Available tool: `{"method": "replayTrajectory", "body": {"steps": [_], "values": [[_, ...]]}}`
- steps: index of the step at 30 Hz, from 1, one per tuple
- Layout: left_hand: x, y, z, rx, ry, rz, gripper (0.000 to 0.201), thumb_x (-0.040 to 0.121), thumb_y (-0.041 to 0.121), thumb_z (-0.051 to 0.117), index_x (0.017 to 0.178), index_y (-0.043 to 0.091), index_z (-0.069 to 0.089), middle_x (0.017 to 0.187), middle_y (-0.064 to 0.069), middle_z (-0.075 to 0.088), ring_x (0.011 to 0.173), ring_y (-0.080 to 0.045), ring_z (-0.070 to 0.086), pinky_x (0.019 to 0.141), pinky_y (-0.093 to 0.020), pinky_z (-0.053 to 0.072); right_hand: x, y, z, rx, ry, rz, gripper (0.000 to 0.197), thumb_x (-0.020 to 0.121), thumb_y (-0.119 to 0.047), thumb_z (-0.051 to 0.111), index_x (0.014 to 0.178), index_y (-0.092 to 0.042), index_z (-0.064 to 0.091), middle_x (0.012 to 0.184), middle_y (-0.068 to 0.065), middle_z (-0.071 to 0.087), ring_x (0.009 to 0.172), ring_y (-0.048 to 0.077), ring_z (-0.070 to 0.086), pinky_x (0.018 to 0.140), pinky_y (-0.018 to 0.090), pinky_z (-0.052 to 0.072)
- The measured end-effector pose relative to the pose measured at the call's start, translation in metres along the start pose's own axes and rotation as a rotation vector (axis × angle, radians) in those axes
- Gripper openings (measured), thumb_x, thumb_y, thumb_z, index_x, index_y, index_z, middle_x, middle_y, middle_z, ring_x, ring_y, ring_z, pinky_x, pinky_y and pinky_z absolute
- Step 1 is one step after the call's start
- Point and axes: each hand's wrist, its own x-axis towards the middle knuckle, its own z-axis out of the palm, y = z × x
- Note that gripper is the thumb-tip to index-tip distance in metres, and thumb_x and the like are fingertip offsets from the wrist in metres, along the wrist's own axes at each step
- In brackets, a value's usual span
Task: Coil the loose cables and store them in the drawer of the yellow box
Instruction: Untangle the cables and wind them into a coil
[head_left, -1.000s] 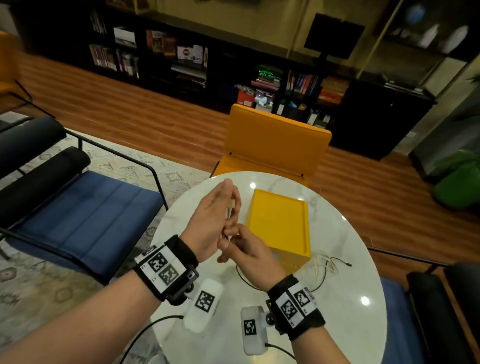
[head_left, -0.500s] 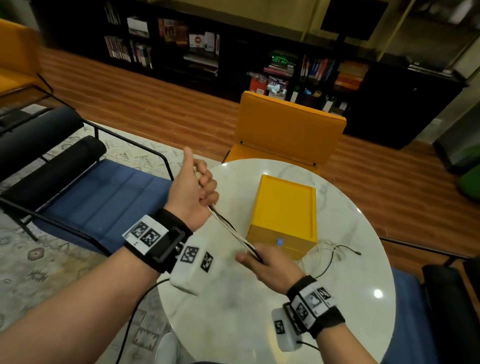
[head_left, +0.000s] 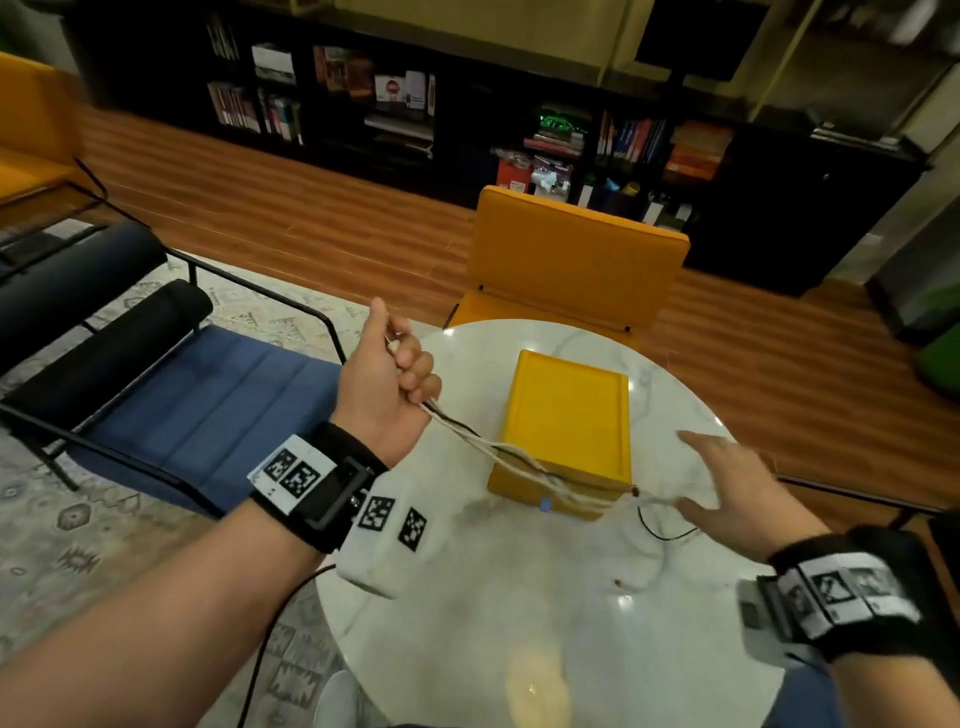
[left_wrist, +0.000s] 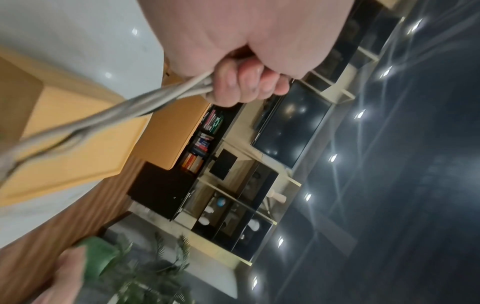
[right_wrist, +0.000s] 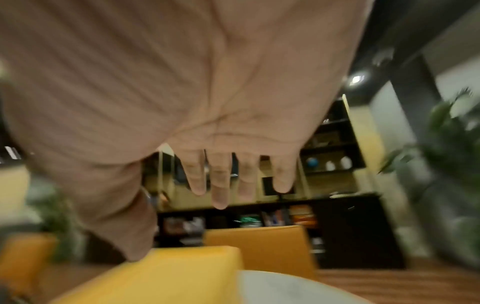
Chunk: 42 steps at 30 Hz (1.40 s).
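My left hand (head_left: 397, 371) is raised over the table's left edge and grips a bundle of white and black cables (head_left: 498, 452); the curled fingers (left_wrist: 241, 82) show in the left wrist view. The cables (left_wrist: 109, 115) stretch taut down across the front of the yellow box (head_left: 569, 415) to the table at its right. My right hand (head_left: 727, 488) hovers to the right of the box with fingers (right_wrist: 221, 181) spread and straight, holding nothing. The box's drawer front has a small blue tab (head_left: 545, 505) and looks closed.
The round white marble table (head_left: 545, 623) carries loose black and white cable ends (head_left: 660, 535) right of the box. A yellow chair (head_left: 576, 260) stands behind the table and a blue-cushioned chair (head_left: 197, 405) at the left. Dark bookshelves line the back wall.
My right hand has let go of the cables and swung out to the right of the box, fingers spread. My left hand keeps its grip, the strands still pulled taut.
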Motion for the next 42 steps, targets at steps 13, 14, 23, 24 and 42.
{"method": "replayTrajectory", "body": {"steps": [13, 14, 23, 24, 42], "values": [[-0.027, -0.037, 0.022, -0.085, -0.114, -0.138, 0.042, 0.102, 0.052, 0.044, 0.081, 0.018, 0.057, 0.063, 0.002, 0.045, 0.050, -0.012, 0.044, 0.051, -0.025, 0.048, 0.003, -0.214, 0.011, 1.085, 0.464, -0.218, 0.022, 0.095, -0.030, 0.068, 0.109, -0.025, 0.053, 0.091, -0.004, 0.063, 0.061, 0.023, 0.068, 0.056, 0.050, 0.056], [-0.028, -0.038, 0.022, -0.081, -0.117, -0.130, 0.044, 0.102, 0.053, 0.042, 0.080, 0.018, 0.057, 0.063, 0.001, 0.046, 0.051, -0.013, 0.046, 0.054, -0.026, 0.050, 0.004, -0.214, 0.012, 1.073, 0.493, -0.210, 0.021, 0.094, -0.032, 0.069, 0.110, -0.029, 0.056, 0.090, -0.004, 0.065, 0.063, 0.026, 0.068, 0.056, 0.050, 0.056], [-0.023, -0.045, 0.017, 0.051, -0.109, -0.115, 0.047, 0.089, 0.067, 0.049, 0.078, 0.021, 0.050, 0.087, 0.000, 0.061, 0.080, -0.020, 0.057, 0.097, -0.054, 0.048, 0.011, -0.217, 0.011, 1.000, 0.703, -0.207, 0.014, 0.091, -0.021, 0.075, 0.104, -0.023, 0.074, 0.089, -0.008, 0.074, 0.073, 0.015, 0.070, 0.060, 0.027, 0.054], [-0.025, -0.046, 0.018, 0.075, -0.126, -0.114, 0.045, 0.088, 0.065, 0.053, 0.082, 0.020, 0.050, 0.087, 0.000, 0.061, 0.079, -0.020, 0.058, 0.096, -0.054, 0.049, 0.011, -0.218, 0.011, 0.999, 0.711, -0.208, 0.009, 0.091, -0.021, 0.075, 0.100, -0.024, 0.074, 0.089, -0.009, 0.074, 0.071, 0.015, 0.070, 0.059, 0.029, 0.054], [-0.024, -0.053, 0.008, 0.446, -0.169, 0.041, 0.037, 0.107, 0.040, 0.038, 0.085, 0.014, 0.051, 0.081, -0.010, 0.074, 0.097, -0.034, 0.071, 0.086, -0.043, 0.052, 0.010, -0.205, 0.019, 0.764, 0.334, -0.223, 0.030, 0.104, -0.041, 0.045, 0.093, -0.022, 0.065, 0.068, -0.001, 0.065, 0.063, 0.018, 0.058, 0.058, 0.042, 0.047]]}}
